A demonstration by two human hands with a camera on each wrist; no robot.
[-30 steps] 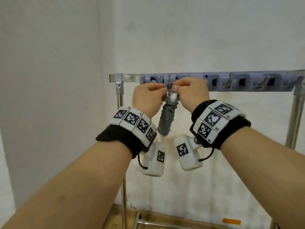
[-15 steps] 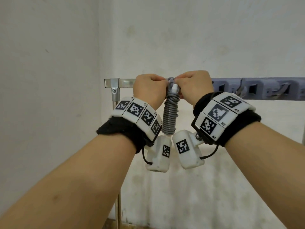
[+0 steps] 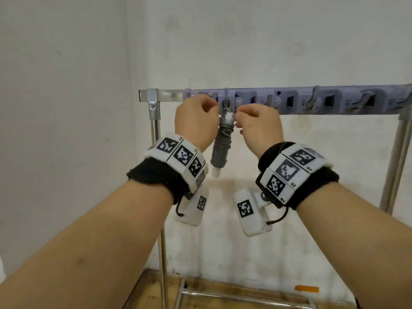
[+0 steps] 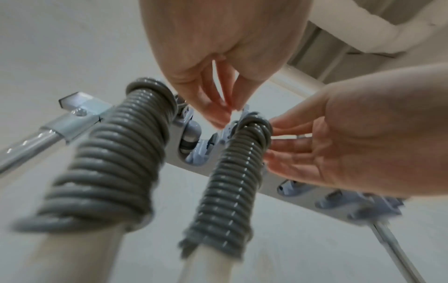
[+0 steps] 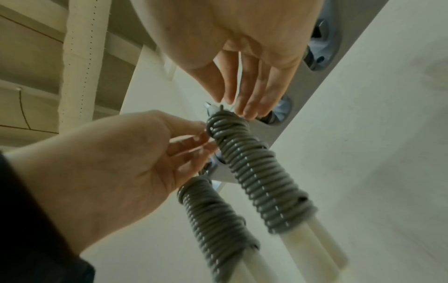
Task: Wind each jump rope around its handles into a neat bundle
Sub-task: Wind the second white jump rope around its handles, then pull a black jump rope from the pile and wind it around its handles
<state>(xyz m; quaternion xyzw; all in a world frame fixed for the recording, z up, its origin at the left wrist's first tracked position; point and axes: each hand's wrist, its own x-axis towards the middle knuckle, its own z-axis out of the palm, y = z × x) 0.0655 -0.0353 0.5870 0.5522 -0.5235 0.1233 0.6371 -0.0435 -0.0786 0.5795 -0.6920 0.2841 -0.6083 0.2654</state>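
Wound jump rope bundle (image 3: 221,143) hanging from a hook on the grey hook rail (image 3: 312,101), long axis vertical, between both hands. Left hand (image 3: 196,121) and right hand (image 3: 258,128) level with its top, fingers loosely spread, clamping nothing. Glossy ribbed grey cord coils; smooth cream handles (image 5: 324,247) protruding below. Second bundle (image 5: 215,216) alongside.

Even, soft indoor light with faint shadows; wrist views blurred up close, edges warped.
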